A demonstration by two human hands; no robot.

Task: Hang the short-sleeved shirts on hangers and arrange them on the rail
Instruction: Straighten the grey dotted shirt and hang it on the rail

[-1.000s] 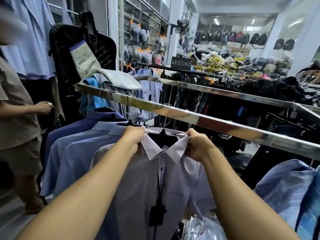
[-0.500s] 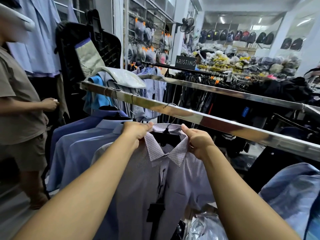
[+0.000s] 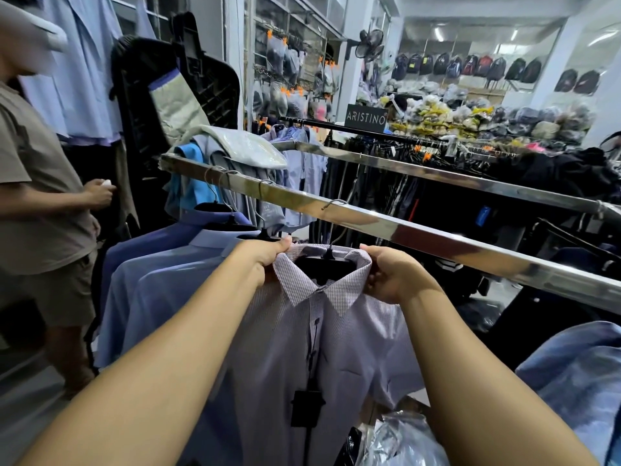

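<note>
A pale lilac checked short-sleeved shirt (image 3: 322,348) hangs on a black hanger (image 3: 324,264) whose metal hook sits over the chrome rail (image 3: 420,235). My left hand (image 3: 265,260) pinches the left side of its collar. My right hand (image 3: 391,277) grips the right side of the collar. A black price tag (image 3: 305,408) dangles down the shirt's front. To the left, several blue shirts (image 3: 161,284) hang on the same rail.
A person in a brown T-shirt (image 3: 37,196) stands close at the left. Folded clothes (image 3: 235,149) lie over the rail's far end. A second rail (image 3: 470,179) with dark garments runs behind. A blue garment (image 3: 578,378) and plastic bags (image 3: 400,442) lie at lower right.
Both hands have stayed on the collar, shifting slightly along its sides. The shirt hangs a little straighter on the rail.
</note>
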